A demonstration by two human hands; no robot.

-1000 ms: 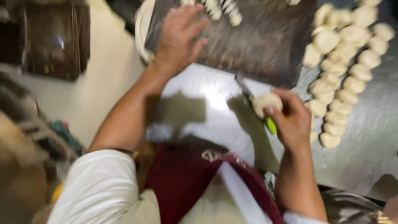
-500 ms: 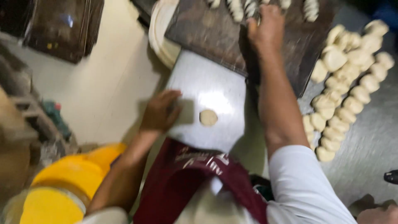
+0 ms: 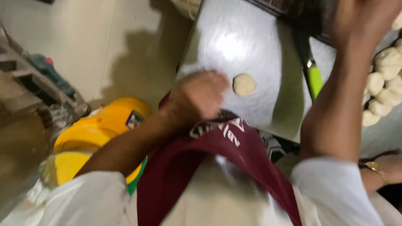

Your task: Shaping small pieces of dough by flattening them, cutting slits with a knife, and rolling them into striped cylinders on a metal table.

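A small flattened dough disc (image 3: 244, 84) lies alone on the steel worktop (image 3: 234, 37). My left hand (image 3: 197, 98) rests at the worktop's near edge, just left of the disc, blurred, with nothing seen in it. My right arm stretches up the right side. My right hand (image 3: 359, 17) is over a dark tray (image 3: 301, 12) at the top edge, its fingers cut off by the frame. A knife with a green handle (image 3: 314, 79) lies on the worktop beside my right forearm.
Several raw dough balls (image 3: 385, 79) are heaped at the right edge. Yellow plastic containers (image 3: 100, 125) stand on the floor at lower left, below my maroon apron (image 3: 209, 167). A wrist with a gold bracelet (image 3: 376, 166) shows at lower right. Dark clutter (image 3: 37, 83) sits at far left.
The view has closed in and shifted. My left hand slid down to the worktop's near edge beside the disc. My right hand stays stretched out over the dark tray.
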